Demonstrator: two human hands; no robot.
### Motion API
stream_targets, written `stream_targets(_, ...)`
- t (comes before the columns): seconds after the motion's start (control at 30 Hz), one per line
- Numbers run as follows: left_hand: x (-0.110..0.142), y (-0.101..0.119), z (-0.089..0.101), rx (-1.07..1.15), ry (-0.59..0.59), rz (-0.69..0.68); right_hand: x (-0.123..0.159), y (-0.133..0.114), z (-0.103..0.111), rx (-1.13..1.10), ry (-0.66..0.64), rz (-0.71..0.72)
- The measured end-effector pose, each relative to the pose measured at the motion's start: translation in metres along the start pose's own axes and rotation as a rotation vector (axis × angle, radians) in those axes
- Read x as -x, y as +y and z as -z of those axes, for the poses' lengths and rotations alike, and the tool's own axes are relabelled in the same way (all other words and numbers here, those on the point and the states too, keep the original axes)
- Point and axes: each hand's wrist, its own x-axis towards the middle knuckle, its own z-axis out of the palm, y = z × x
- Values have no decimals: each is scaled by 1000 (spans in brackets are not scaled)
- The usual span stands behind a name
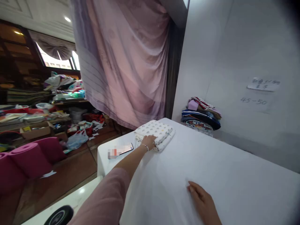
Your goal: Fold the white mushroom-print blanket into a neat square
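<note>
Resting your left hand [149, 141] on the near edge of a folded white patterned cloth [156, 128], you are touching its top layer with your fingers; whether they are pinching the fabric, you cannot be told from this view. The cloth is lying at the far left part of the white-covered table [194, 153], with most of its bulk sitting beyond your left hand, and its right side is extending past your fingertips. Its layers are showing along the near right edge, and its small grey motifs are facing up. You are wearing a thin bracelet [145, 147] on your left wrist.

Your right hand [202, 197] is hovering over or resting on the near part of the table, well apart from the cloth; it is released, with its fingers loosely curling. A smartphone [122, 150] is lying to the left of your left hand, close to the table's left edge.

Beyond the table's far right edge, a stack of folded textiles [201, 115] is standing against the white wall [225, 68]. A pink and mauve curtain [131, 59] is hanging behind the cloth, and pink rolls [32, 159] are standing on the floor at left.
</note>
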Motion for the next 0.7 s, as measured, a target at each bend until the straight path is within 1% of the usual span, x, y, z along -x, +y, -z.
stream_targets(0.13, -8, -4, 18, 16, -110, 62, 0, -2, -2, -21, 6, 2)
stream_targets(0.2, -11, -3, 28, 34, -127, 112, 0, -3, -3, -24, 8, -1)
stream_targets(0.3, -14, 6, 44, 68, -69, 177, 0, -3, -4, -31, 19, -10)
stream_targets(0.4, -16, 27, 66, 120, 48, 187, 0, -4, -5, -87, 20, -15)
stream_targets(0.47, -14, 52, 81, 166, 129, 135, -1, -6, -6, -161, 12, -21)
stream_targets(0.5, -10, 69, 88, 192, 161, 91, -1, -8, -6, -208, 13, -34)
stream_targets(0.57, 3, 111, 95, 245, 199, -13, -3, -14, -4, -324, 41, -86)
stream_targets(0.63, 25, 159, 91, 299, 196, -117, -5, -20, 1, -455, 92, -139)
stream_targets(0.67, 40, 185, 84, 337, 184, -179, -5, -22, 5, -487, 137, -154)
stream_targets(0.7, 56, 210, 74, 431, 145, -280, -4, -23, 11, -483, 195, -163)
